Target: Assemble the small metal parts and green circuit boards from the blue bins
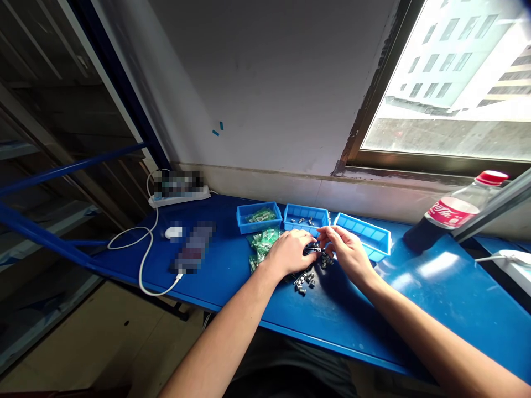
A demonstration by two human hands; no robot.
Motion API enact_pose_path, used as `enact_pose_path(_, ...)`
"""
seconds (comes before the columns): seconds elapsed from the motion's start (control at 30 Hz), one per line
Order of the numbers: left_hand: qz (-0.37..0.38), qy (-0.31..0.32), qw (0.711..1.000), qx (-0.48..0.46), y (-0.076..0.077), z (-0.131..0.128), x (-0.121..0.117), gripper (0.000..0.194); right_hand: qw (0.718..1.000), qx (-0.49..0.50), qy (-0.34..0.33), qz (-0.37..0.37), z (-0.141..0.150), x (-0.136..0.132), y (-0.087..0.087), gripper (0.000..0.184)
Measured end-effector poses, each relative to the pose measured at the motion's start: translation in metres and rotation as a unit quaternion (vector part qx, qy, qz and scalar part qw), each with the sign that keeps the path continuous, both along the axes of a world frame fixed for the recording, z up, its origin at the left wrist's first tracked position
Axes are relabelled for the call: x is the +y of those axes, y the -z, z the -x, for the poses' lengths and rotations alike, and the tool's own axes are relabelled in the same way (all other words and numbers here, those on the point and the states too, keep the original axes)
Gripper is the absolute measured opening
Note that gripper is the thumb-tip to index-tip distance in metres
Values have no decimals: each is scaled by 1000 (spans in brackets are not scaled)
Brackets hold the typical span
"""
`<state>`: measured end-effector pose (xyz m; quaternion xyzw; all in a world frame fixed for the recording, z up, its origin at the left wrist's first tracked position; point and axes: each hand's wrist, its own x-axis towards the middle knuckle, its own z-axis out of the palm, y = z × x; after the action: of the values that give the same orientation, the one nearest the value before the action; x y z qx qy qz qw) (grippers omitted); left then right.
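My left hand [290,251] reaches palm down over a loose pile of small metal screws or bolts [305,281] on the blue table. Its thumb and fingers are bent together at the pile; what they grip, if anything, is hidden. My right hand [347,253] is raised beside it in a pinch. A thin, silvery pin-like piece [329,218] stands upright at its fingertips, too small to name surely. Left of the pile lie small green-tinted plastic packets [264,239], partly under my left forearm.
Behind my hands stand three blue bins: one with green packets [259,206], one with a few metal pieces [306,209], and a right one [365,222]. A cola bottle [450,213] stands right. Leftward are a blurred phone [194,246], white cable [143,271] and power strip [180,197].
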<state>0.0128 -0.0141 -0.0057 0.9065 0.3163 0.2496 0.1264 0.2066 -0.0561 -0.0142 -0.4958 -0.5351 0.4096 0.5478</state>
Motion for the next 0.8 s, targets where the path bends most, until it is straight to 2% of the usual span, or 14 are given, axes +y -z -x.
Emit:
enact_pose_path(0.17, 8, -13, 999, 30, 2, 0, 3, 26, 998, 56, 6, 29, 0, 1, 2, 36)
enact_pose_path(0.33, 26, -11, 1000, 11, 3, -1, 8, 23, 995, 98, 12, 28, 1, 2, 4, 37)
enact_pose_path(0.43, 49, -25, 998, -2, 2, -1, 9, 23, 990, 136, 42, 16, 2, 0, 1, 35)
enact_pose_path(0.6, 44, -33, 998, -8, 3, -2, 8, 22, 973, 209, 100, 9, 2, -3, -4, 38)
enact_pose_path(0.7, 37, -34, 999, -9, 4, -2, 7, 23, 976, 196, 95, 18, 1, -3, -6, 45)
enact_pose_path(0.8, 10, -33, 999, 5, 4, -3, 6, 21, 987, 142, 80, 9, 2, -3, -5, 46)
